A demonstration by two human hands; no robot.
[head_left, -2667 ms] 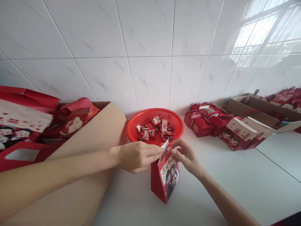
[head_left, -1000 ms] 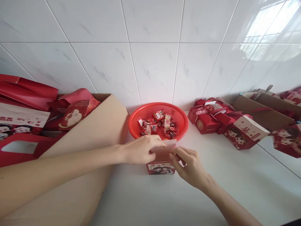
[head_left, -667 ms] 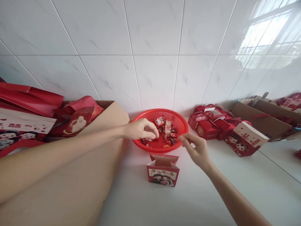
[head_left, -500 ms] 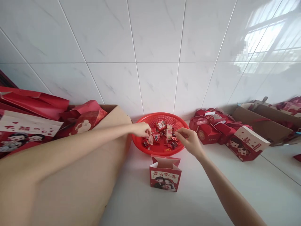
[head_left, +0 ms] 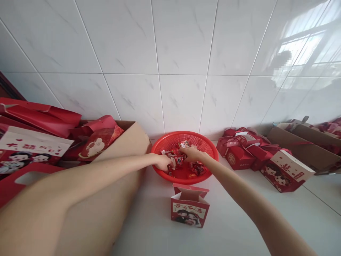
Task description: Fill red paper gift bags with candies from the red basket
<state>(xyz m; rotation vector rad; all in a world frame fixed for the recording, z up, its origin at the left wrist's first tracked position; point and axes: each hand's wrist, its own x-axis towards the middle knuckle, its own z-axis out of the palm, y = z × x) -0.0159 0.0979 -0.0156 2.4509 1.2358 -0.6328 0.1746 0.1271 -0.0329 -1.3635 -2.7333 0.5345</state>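
L hand (head_left: 162, 162) & R hand (head_left: 194, 154) at red-wrapped sweets (head_left: 179, 162) in rnd red plastic basket (head_left: 184, 180). Can't tell grips; prob. needs pinch.

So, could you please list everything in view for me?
basket: one, red, centre
wrapped sweets: many, mostly red, in the basket
open printed box: one, red and cream, before the basket
large carton: one, brown, left
packages: several, red and cream, in that carton
small boxes: several, red, right of the basket
printed carton: one, red and cream, beside them
cardboard: count unclear, brown, far right
countertop: one, whitish, below
tiles: many, white, behind
left hand, right hand: bare, fingers among the sweets
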